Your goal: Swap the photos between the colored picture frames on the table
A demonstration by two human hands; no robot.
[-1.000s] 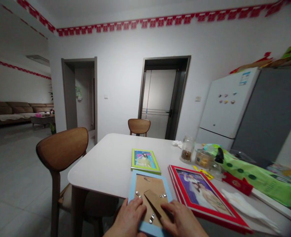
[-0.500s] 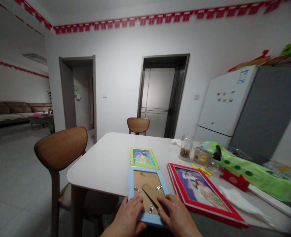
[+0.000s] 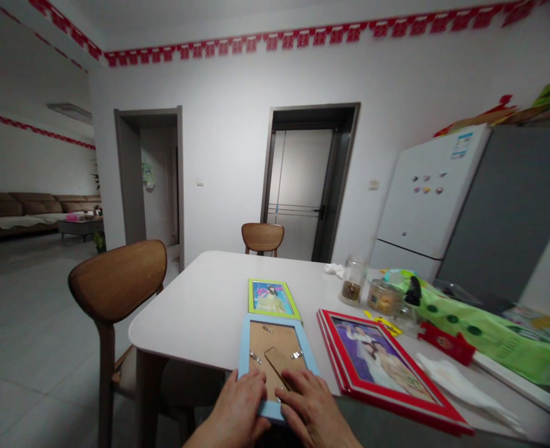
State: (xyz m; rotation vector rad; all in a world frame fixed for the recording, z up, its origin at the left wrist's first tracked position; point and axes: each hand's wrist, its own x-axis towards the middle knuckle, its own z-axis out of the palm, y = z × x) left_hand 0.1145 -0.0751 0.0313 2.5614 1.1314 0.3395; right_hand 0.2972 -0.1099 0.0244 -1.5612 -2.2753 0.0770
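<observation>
A light-blue picture frame [image 3: 246, 348] lies face down at the table's near edge, its brown backing board [image 3: 275, 338] upward. Metal clips and a brown stand leg show on the board. My left hand [image 3: 240, 401] holds the frame's lower left side, fingers over the edge and onto the board. My right hand [image 3: 315, 401] is closed over the lower right part, fingertips at the stand leg and the bottom clip, which they mostly hide. A green picture frame [image 3: 272, 298] lies face up just beyond the blue one.
Red picture frames [image 3: 387, 358] lie stacked at the right. Beyond them are a tall glass jar [image 3: 353, 280], a lower jar [image 3: 384, 295], a green package [image 3: 480, 330] and a white tissue [image 3: 466, 386]. Wooden chairs [image 3: 121, 283] stand at the left and far side of the white table [image 3: 195, 311].
My right hand has shifted left and inward over the frame, from its right edge to the bottom clip. The stand leg lies flatter against the board. My left hand stays on the left side.
</observation>
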